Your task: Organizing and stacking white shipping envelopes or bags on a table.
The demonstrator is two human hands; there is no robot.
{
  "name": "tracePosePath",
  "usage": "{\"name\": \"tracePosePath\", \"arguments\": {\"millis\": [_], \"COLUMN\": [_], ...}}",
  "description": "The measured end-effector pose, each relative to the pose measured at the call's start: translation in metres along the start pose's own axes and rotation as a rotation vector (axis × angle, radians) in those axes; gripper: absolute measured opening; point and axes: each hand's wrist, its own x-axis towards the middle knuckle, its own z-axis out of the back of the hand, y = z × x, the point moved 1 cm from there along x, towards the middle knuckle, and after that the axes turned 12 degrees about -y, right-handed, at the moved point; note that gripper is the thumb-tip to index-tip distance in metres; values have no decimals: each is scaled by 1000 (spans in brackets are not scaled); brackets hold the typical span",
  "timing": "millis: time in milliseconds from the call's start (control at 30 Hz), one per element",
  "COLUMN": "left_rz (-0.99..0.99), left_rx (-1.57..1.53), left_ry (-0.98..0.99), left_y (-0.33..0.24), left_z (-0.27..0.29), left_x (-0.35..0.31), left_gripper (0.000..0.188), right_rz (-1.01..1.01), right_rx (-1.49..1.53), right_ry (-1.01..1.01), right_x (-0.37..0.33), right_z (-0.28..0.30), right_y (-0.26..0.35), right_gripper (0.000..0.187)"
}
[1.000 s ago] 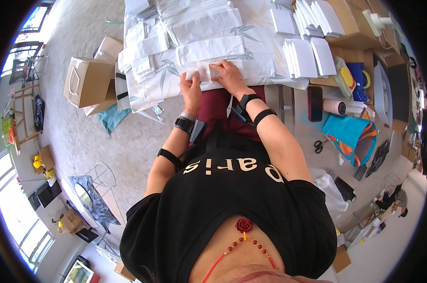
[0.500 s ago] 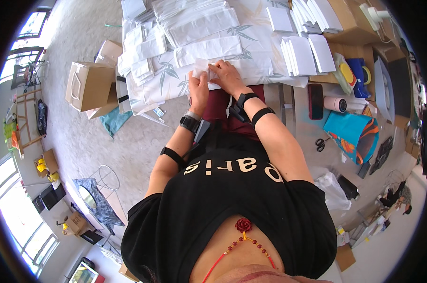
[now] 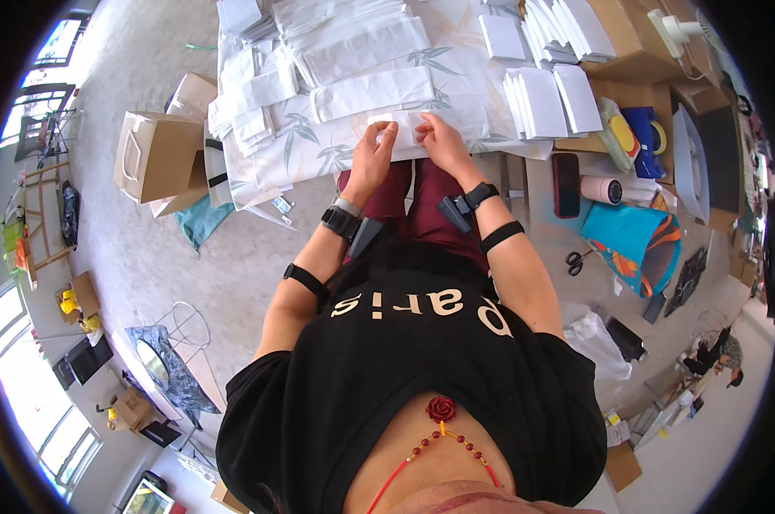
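A thin, whitish translucent bag lies at the table's near edge, between my two hands. My left hand is closed on its left end, thumb and fingers pressed together. My right hand has bent fingertips on the bag's right end, in a loose pinch. Just beyond lies a row of flat white translucent bags. Further off, more flat bags are piled up. To their left, smaller folded white bags lie in a heap.
Stacks of white flat boxes stand at the table's right. Beyond its right edge are a dark phone, a pink cylinder, a turquoise bag and black scissors. A cardboard box stands left of the table.
My hands have moved apart, the right one shifting rightward and the left slightly rightward. More of the thin bag shows flat between them. The view has shifted slightly.
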Motion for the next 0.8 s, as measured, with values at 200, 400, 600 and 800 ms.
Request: {"name": "tracePosePath", "arguments": {"millis": [200,400,600,800], "left_rz": [22,240,-335,-719], "left_rx": [-115,-377,84,750], "left_ry": [18,-25,-254,105], "left_y": [9,25,15,33], "left_z": [2,9,11,-4], "left_x": [3,11,9,-4], "left_gripper": [60,68,55,96], "right_rz": [-160,183,191,116], "right_rx": [44,-268,-274,-279], "right_ry": [-197,-323,-323,-254], "right_x": [1,-3,-1,-2], "right_z": [5,-1,-5,-2], "right_y": [4,11,10,18], "right_gripper": [34,39,37,37]}}
